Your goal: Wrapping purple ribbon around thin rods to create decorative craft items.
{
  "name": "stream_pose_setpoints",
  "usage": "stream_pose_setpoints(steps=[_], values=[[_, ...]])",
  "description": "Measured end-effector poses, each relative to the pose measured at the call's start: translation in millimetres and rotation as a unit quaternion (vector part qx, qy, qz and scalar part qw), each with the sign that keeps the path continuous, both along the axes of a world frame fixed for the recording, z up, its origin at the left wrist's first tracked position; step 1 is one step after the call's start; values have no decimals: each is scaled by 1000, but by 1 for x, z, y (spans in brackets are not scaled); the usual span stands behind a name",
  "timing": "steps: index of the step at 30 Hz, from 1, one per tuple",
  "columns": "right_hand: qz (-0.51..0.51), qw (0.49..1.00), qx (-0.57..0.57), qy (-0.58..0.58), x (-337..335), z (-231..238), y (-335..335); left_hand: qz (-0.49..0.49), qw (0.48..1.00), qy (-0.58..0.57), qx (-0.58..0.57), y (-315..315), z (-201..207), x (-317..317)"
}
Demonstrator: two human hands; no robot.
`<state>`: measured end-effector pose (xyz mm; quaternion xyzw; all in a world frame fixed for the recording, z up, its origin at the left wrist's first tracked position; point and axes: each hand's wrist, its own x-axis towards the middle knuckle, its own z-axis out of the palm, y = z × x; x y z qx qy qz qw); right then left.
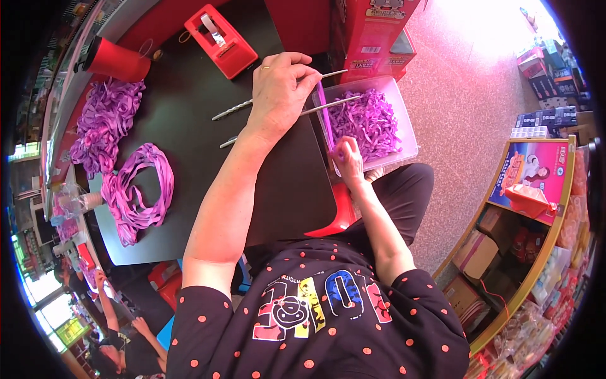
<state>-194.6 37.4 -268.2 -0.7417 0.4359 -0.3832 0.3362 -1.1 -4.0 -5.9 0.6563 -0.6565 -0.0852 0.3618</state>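
Two slender metal rods (328, 105) lie across the dark table and stick out past its right edge. My left hand (281, 91) is over the farther rod, thumb and fingertips pinched together at a purple ribbon (325, 114). From there the ribbon runs down, pulled fairly straight, to my right hand (348, 156), whose fingers are closed around its lower part. Beneath the rod ends and beside my right hand is a clear plastic bin (409, 129) holding a heap of short purple ribbon pieces (366, 123).
On the dark table (271, 208) are a red tape dispenser (230, 54), a red cylinder (120, 60), a purple ribbon pile (110, 120) and a looped ribbon bundle (165, 180). Red boxes (372, 44) stand behind the bin. A shelf unit (536, 252) is at right. Another person (136, 341) sits lower left.
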Motion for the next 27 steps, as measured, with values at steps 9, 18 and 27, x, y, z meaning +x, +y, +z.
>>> stream_pose_setpoints(steps=[9,18,27], values=[[62,994,-67,60,-72,74,71,-6,1000,-16,-12,0,-3,4],[-3,993,-107,40,-100,168,128,15,999,-30,20,-4,-4,6],[52,994,-98,25,-97,186,134,11,999,-37,20,-9,-8,4]])
